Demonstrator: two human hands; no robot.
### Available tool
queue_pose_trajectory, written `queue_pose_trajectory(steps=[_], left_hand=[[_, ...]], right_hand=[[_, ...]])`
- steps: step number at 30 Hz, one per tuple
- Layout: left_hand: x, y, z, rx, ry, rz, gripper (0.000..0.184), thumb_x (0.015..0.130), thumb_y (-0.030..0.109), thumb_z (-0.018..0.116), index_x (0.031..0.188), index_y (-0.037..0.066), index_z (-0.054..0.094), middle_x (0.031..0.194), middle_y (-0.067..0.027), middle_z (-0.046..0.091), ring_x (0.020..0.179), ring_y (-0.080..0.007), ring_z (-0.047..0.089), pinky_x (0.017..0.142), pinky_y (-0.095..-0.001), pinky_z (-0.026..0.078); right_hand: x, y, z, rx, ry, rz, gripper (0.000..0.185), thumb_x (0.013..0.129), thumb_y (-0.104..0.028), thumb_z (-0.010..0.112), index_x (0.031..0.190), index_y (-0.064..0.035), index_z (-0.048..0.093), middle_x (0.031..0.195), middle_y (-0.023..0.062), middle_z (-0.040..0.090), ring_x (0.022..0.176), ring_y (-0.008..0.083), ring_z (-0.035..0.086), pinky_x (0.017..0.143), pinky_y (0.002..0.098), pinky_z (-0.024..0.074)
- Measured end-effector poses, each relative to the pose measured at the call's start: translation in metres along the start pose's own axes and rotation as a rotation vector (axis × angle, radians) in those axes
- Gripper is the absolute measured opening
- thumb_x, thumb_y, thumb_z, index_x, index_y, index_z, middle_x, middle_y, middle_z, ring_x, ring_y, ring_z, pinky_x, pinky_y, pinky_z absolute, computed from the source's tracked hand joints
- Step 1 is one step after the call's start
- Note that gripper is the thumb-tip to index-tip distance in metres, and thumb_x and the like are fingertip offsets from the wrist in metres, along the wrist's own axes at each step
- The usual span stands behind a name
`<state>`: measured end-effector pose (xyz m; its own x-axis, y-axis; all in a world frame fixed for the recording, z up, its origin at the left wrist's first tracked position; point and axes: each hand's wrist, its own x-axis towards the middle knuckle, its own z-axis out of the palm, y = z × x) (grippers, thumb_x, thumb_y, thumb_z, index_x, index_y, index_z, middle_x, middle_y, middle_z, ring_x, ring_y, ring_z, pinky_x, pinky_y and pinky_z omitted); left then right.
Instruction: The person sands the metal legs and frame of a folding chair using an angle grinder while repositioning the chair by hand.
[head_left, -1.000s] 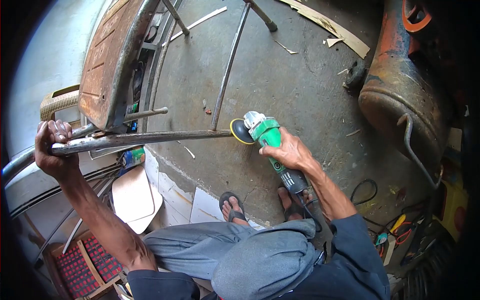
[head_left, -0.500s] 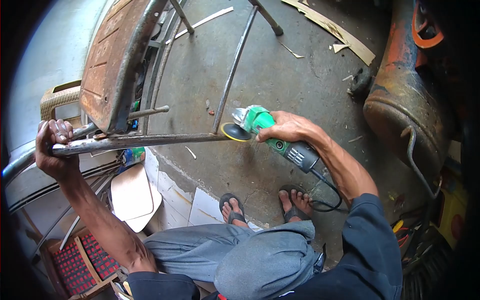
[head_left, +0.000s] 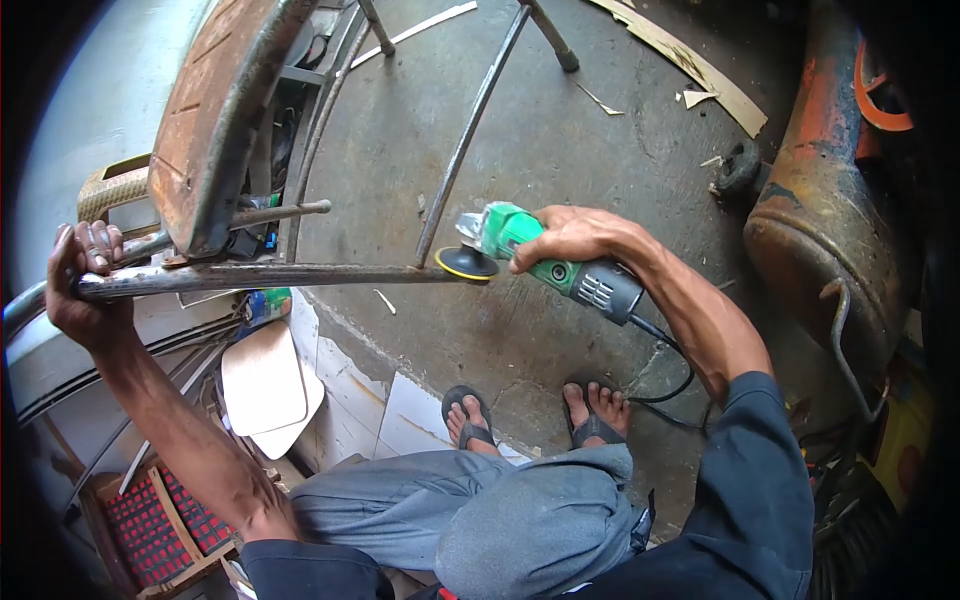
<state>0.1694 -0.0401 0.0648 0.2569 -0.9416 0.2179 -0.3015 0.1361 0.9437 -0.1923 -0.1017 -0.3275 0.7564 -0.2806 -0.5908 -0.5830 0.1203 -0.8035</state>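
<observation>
My right hand [head_left: 578, 240] is wrapped round a green and black angle grinder [head_left: 598, 286], its cord trailing down toward my foot. The grinder's round black disc with a yellow rim [head_left: 467, 263] lies against the far end of a metal chair leg [head_left: 330, 274], close to where a thin crossbar [head_left: 470, 140] joins it. At the other end, my left hand [head_left: 88, 275] is closed round the bare metal tube. The chair lies tipped over, with its rusty brown seat panel [head_left: 215, 125] at the upper left.
A large rusty gas cylinder [head_left: 825, 235] stands at the right. Wood strips [head_left: 700, 75] lie on the concrete floor [head_left: 560, 150]. Pale boards [head_left: 268, 385] and a red-black woven seat [head_left: 175, 525] are at the lower left. My sandalled feet [head_left: 597, 410] are below the grinder.
The grinder and disc have shifted slightly left and up in view. The chair and my left hand also sit a little further left, while the cylinder appears further right.
</observation>
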Motion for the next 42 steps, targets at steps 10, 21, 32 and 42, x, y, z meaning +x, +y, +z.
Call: queue_pose_trajectory(steps=[10, 21, 32, 42], left_hand=[[0.01, 0.007, -0.009, 0.01, -0.071, -0.015, 0.033, 0.099, 0.015, 0.053, 0.069, 0.012, 0.04, 0.061, -0.0042, 0.041, 0.061, -0.0145, 0.038, 0.066, -0.0314, 0.037], [0.019, 0.009, -0.013, 0.034, -0.029, -0.018, 0.034, 0.1, 0.016, 0.053, 0.069, 0.012, 0.04, 0.06, -0.0037, 0.04, 0.06, -0.0147, 0.037, 0.068, -0.0316, 0.036], [0.024, 0.011, -0.013, 0.035, 0.043, -0.019, 0.036, 0.1, 0.016, 0.055, 0.067, 0.013, 0.04, 0.06, -0.0033, 0.04, 0.059, -0.0147, 0.036, 0.068, -0.0323, 0.037], [0.04, 0.016, -0.023, 0.036, -0.039, -0.056, 0.035, 0.101, 0.014, 0.054, 0.068, 0.013, 0.042, 0.062, -0.0042, 0.042, 0.063, -0.0157, 0.039, 0.072, -0.0335, 0.039]], right_hand=[[0.002, -0.01, -0.007, -0.003, -0.044, -0.047, 0.07, 0.07, -0.056, 0.077, 0.112, -0.0004, 0.073, 0.099, 0.0215, 0.074, 0.086, 0.0324, 0.072, 0.072, 0.0439, 0.0529], [-0.001, -0.017, -0.003, -0.107, 0.007, 0.044, 0.067, 0.068, -0.052, 0.079, 0.109, 0.0003, 0.072, 0.094, 0.0185, 0.074, 0.084, 0.031, 0.071, 0.071, 0.0421, 0.0529], [-0.011, -0.016, 0.01, 0.057, 0.017, -0.055, 0.073, 0.07, -0.054, 0.077, 0.118, 0.0007, 0.068, 0.101, 0.0209, 0.073, 0.092, 0.0329, 0.071, 0.077, 0.0426, 0.0521], [-0.062, -0.015, 0.071, 0.246, 0.286, -0.051, 0.084, 0.072, -0.055, 0.074, 0.124, 0.0089, 0.058, 0.107, 0.0328, 0.069, 0.099, 0.0428, 0.071, 0.087, 0.0473, 0.0547]])
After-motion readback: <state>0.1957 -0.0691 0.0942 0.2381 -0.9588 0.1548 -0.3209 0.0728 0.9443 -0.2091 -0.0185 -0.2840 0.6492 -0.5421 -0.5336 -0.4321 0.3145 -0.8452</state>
